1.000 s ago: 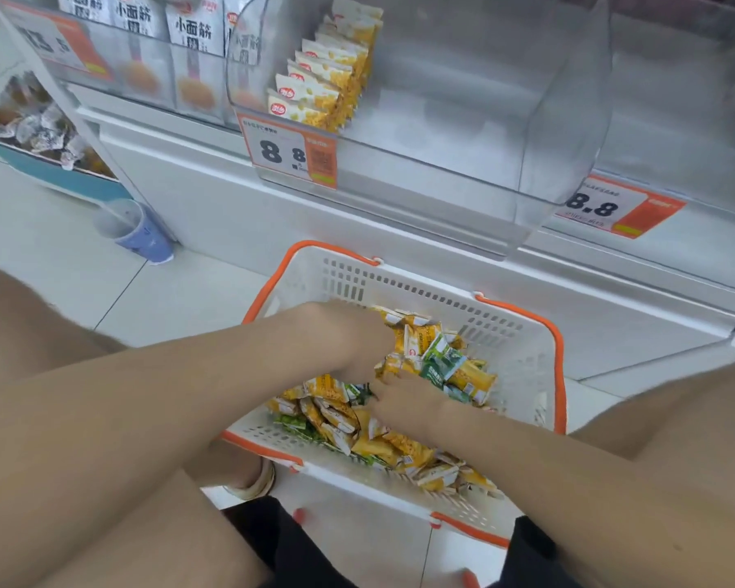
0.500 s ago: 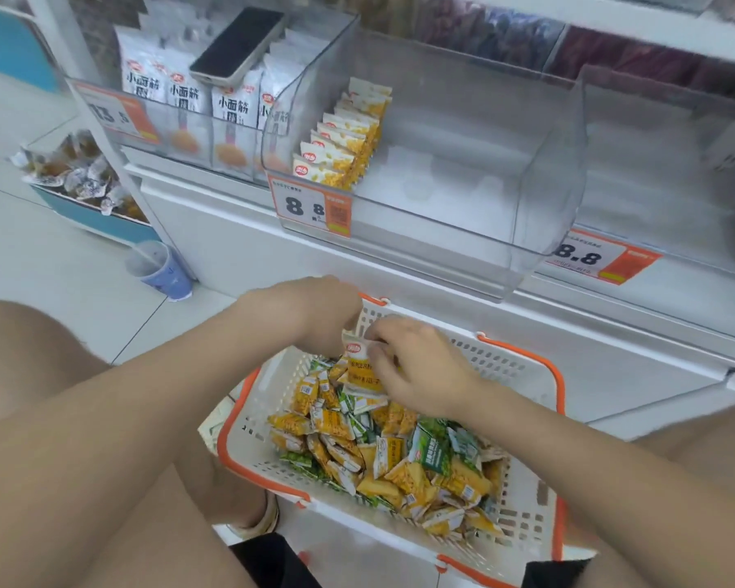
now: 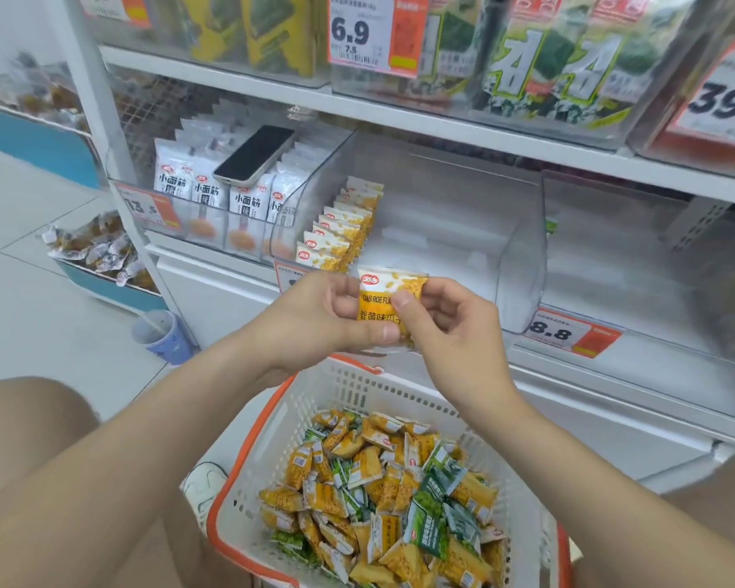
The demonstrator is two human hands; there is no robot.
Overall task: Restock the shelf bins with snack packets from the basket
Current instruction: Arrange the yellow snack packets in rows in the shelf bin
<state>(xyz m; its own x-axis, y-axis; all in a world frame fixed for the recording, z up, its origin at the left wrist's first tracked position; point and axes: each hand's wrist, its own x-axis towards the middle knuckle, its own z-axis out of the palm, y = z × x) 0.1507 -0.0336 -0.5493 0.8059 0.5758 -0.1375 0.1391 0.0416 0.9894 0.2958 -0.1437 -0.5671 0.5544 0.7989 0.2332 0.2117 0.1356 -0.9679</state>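
A yellow and white snack packet (image 3: 389, 301) is held upright in front of the shelf. My left hand (image 3: 329, 318) grips its left side and my right hand (image 3: 446, 328) pinches its right edge with the thumb on the front. Below them a white basket with orange rim (image 3: 247, 468) holds several yellow and green packets (image 3: 382, 494). Behind the hands, a clear shelf bin (image 3: 522, 256) has one row of the same yellow packets (image 3: 340, 231) standing at its left side.
A phone (image 3: 255, 154) lies on white noodle-snack packets (image 3: 213, 193) in the bin to the left. Price tags (image 3: 569, 333) hang below the bins. A blue cup (image 3: 162, 337) stands on the floor at left. Seaweed packs (image 3: 548, 65) fill the upper shelf.
Both hands have come up out of the basket with one yellow packet and now hold it at the bin's front. The view has tilted upward to the shelves.
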